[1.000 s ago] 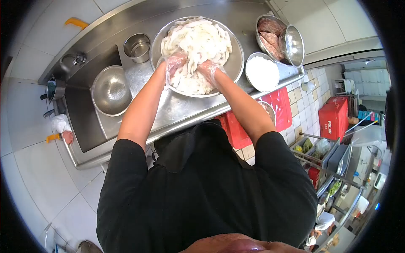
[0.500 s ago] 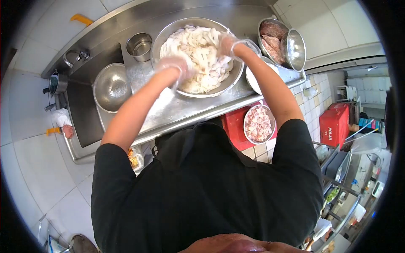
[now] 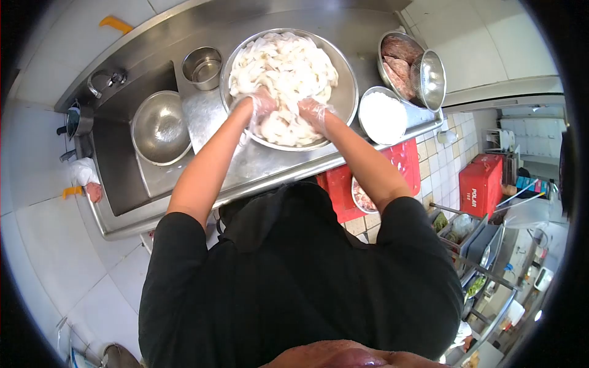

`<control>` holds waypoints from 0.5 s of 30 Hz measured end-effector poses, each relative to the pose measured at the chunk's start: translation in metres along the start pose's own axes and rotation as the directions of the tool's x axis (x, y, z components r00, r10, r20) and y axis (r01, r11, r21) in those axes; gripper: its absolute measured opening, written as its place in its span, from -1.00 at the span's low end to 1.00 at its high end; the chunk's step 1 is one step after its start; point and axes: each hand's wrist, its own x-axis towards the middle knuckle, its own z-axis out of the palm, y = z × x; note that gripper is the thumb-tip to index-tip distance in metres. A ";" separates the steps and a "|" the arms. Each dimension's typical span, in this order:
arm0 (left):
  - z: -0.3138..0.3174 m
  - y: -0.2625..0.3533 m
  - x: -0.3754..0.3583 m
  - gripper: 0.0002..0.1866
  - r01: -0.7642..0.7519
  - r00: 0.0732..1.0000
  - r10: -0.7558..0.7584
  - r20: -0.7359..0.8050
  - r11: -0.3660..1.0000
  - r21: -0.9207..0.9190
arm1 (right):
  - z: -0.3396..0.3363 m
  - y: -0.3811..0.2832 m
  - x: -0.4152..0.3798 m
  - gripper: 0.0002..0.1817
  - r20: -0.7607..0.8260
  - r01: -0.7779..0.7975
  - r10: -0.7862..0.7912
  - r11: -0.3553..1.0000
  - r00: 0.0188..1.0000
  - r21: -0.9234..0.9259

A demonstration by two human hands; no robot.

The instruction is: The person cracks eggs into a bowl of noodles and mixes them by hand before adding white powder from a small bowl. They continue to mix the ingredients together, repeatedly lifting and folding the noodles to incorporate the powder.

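Note:
A large metal bowl on the steel counter holds a heap of white strips. My left hand, in a clear plastic glove, is pushed into the strips at the near left of the bowl. Opposite it, my right hand, gloved too, is in the strips at the near right. The fingers of both hands are mostly hidden among the strips, so their grip cannot be made out.
Right of the bowl are a white-filled bowl, a bowl of meat and a colander. Leftward stand a small pot and a bowl in the sink. A red crate lies below the counter.
Both hands have moved nearer to my body, down into the near part of the strips. My right arm has swung leftward, uncovering the white-filled bowl and covering part of the lower meat bowl.

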 end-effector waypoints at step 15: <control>-0.064 0.056 -0.069 -0.59 0.072 0.997 -0.062 -0.043 0.951 0.300 | -0.055 0.104 -0.003 -0.47 0.120 -0.462 0.467 0.742 0.876 0.486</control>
